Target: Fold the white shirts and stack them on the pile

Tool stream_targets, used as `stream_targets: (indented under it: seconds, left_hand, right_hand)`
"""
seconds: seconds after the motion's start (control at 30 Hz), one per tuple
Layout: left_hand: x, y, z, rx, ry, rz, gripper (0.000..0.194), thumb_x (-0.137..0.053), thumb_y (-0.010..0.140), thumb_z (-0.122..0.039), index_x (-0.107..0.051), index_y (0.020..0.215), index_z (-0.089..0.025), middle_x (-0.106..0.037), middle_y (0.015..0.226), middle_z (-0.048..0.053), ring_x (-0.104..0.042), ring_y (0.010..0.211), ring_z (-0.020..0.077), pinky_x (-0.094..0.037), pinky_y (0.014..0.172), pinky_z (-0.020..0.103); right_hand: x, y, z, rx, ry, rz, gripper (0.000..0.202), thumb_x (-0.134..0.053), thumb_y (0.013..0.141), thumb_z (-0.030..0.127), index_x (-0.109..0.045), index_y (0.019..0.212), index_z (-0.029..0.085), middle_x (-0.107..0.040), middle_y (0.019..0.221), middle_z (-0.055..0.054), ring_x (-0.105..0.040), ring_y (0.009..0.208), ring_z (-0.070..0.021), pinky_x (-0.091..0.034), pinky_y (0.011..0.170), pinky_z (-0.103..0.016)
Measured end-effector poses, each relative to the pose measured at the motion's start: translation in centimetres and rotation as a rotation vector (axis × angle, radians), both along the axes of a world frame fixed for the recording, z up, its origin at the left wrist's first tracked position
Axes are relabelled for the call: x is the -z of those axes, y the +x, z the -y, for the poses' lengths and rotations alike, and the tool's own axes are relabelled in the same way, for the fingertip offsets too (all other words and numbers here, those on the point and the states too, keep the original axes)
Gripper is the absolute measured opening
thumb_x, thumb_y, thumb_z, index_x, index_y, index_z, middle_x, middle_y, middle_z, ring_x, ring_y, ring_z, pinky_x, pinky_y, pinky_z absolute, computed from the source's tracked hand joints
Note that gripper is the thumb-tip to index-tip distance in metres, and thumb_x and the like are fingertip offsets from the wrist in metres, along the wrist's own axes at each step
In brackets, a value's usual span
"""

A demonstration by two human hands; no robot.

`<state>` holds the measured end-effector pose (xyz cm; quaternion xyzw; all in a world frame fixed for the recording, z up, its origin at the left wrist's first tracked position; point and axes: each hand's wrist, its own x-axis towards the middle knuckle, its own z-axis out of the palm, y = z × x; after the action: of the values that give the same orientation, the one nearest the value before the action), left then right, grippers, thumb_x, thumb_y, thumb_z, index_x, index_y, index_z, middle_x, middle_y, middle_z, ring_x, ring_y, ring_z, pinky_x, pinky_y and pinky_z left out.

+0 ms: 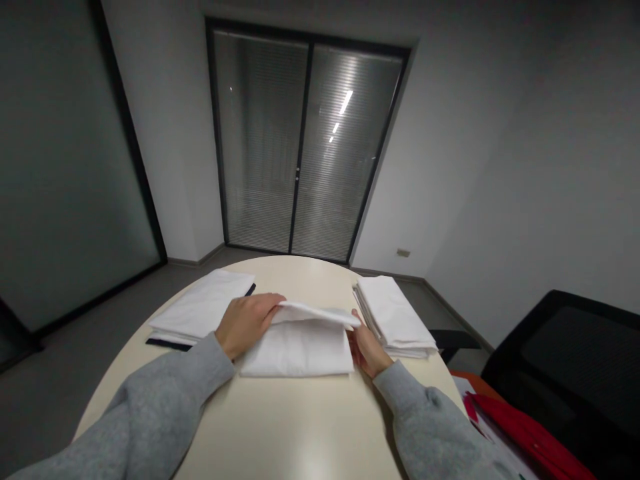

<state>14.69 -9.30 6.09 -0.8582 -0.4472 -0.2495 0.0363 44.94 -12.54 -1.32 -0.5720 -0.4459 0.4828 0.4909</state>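
A white cloth (297, 350), partly folded, lies in the middle of the round table, its upper layer lifted off the lower one. My left hand (250, 321) is closed on the left end of the raised layer, its thumb hidden. At the right end, my right hand (367, 347) grips the same layer near its corner, fingers partly under the cloth. To the left is a stack of white cloth (205, 307) with a dark piece beneath it. A folded white stack (395, 313) sits to the right, just beyond my right hand.
The cream round table (265, 433) has a curved far edge. At the right stands a black mesh chair (575, 360), with red fabric (530, 433) beside the table. Behind the table are a glass door (300, 147) with blinds and pale walls.
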Motion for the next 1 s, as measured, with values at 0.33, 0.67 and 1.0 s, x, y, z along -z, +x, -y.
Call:
stream_targets:
  seconds: [0.33, 0.67, 1.0]
  left_hand:
    - [-2.0, 4.9, 0.0, 0.054, 0.145, -0.103, 0.03, -0.055, 0.104, -0.031, -0.064, 0.13, -0.021, -0.072, 0.127, 0.009, -0.063, 0.116, 0.0284, -0.047, 0.098, 0.043]
    - [7.3, 4.1, 0.8, 0.057, -0.042, -0.157, 0.044, -0.048, 0.105, -0.051, -0.065, 0.136, -0.025, -0.064, 0.146, 0.01, -0.055, 0.136, 0.0316, -0.036, 0.115, 0.053]
    - [6.3, 3.9, 0.0, 0.115, -0.191, -0.172, 0.051, -0.049, 0.102, -0.056, -0.061, 0.14, -0.025, -0.048, 0.161, 0.014, -0.039, 0.149, 0.0362, -0.024, 0.12, 0.064]
  right_hand:
    - [1.1, 0.2, 0.5, -0.015, 0.004, 0.308, 0.068, -0.062, 0.072, 0.022, -0.053, 0.14, 0.015, -0.06, 0.076, 0.003, -0.055, 0.065, -0.0156, -0.042, 0.063, -0.028]
    - [0.1, -0.4, 1.3, -0.077, 0.109, 0.712, 0.051, -0.058, 0.082, 0.019, -0.064, 0.132, 0.022, -0.059, 0.065, 0.005, -0.056, 0.066, -0.0184, -0.037, 0.069, -0.03]
    - [0.9, -0.8, 1.0, -0.011, 0.239, 0.803, 0.023, -0.065, 0.083, 0.033, -0.066, 0.101, 0.02, -0.064, 0.103, -0.008, -0.06, 0.093, -0.0249, -0.045, 0.088, -0.037]
